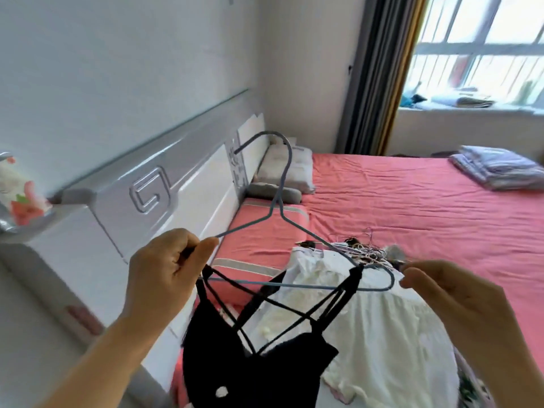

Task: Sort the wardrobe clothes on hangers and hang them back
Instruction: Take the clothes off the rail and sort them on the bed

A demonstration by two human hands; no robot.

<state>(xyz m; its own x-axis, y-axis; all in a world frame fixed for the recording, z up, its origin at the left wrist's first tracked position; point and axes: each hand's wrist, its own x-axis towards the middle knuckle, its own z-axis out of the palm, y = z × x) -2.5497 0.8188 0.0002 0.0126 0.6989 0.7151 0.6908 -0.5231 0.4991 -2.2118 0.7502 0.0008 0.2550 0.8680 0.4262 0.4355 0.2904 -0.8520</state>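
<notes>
my left hand fingers pinch blue wire hanger at 9 o'clock | black strappy top hangs from it | my right hand fingers pinched together at 3 o'clock

A home bedroom. A wide bed with a wrinkled coral-pink sheet stands against a glossy white carved headboard, with grey pillows at its head. Grey-and-mustard curtains hang beside a barred window.

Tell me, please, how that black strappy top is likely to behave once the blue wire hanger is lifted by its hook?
The black top looks floppy: it sags below the hanger. Its thin straps may slide along the smooth wire, since only the left hand pins one end. It probably weighs little; the thin wire shows no visible bend.
</notes>
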